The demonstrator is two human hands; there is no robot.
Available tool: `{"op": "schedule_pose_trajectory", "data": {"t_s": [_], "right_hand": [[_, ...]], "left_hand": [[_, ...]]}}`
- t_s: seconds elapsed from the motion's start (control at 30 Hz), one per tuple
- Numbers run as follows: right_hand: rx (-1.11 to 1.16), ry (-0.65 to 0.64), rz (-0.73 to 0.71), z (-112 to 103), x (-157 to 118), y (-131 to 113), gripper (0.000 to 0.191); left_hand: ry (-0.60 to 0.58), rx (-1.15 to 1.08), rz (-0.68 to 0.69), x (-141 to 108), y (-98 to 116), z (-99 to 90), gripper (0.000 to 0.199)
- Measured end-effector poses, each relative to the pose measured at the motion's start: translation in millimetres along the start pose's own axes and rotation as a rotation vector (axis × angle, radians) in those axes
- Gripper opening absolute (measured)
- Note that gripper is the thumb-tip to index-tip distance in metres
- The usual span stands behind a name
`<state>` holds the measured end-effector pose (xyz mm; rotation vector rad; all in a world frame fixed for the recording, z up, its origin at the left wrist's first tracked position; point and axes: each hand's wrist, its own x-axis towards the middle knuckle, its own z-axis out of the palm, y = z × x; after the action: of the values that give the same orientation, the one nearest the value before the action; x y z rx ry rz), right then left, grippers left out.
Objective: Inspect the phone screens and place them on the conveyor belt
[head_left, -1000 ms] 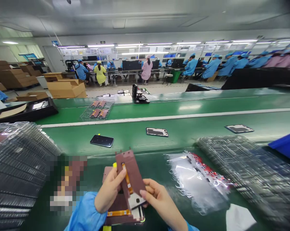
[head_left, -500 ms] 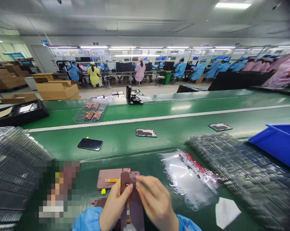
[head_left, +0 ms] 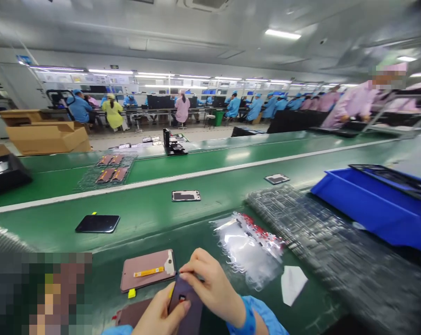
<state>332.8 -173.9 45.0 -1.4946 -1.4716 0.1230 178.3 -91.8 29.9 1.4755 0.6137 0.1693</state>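
The left hand (head_left: 159,316) is grasping the lower part of a dark phone display panel (head_left: 186,309), and the right hand (head_left: 210,289) is pinching its upper end. The panel is standing tilted, its long axis running away from the person. A pink-backed phone panel (head_left: 146,271) is lying just left of the grip on the green conveyor belt (head_left: 151,232), and a clear plastic bag (head_left: 247,253) is lying to the right, near the right hand.
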Motion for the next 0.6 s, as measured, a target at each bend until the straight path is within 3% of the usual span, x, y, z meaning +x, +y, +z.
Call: {"op": "schedule_pose_trajectory", "data": {"t_s": [0.1,0.23,0.3,0.5,0.6], "right_hand": [[-0.354,0.156,-0.300,4.3,-3.4,-8.9,0.028],[-0.584,0.182,-0.527,17.2,-12.8,-14.9,0.029],[-0.591,0.182,-0.548,21.4,-17.3,-14.7,0.026],[-0.476,0.118,-0.441,15.1,-17.6,-10.5,0.019],[-0.449,0.061,-0.493,19.5,-15.0,-5.7,0.016]], "left_hand": [[0.054,-0.101,0.000,3.5,-5.5,-2.3,0.043],[0.164,-0.118,-0.003,9.7,-2.1,-4.0,0.034],[0.157,-0.165,-0.038,11.8,2.4,-6.0,0.034],[-0.023,-0.387,-0.178,9.7,16.4,-23.1,0.037],[-0.054,-0.426,-0.227,11.4,21.7,-26.2,0.038]]}}
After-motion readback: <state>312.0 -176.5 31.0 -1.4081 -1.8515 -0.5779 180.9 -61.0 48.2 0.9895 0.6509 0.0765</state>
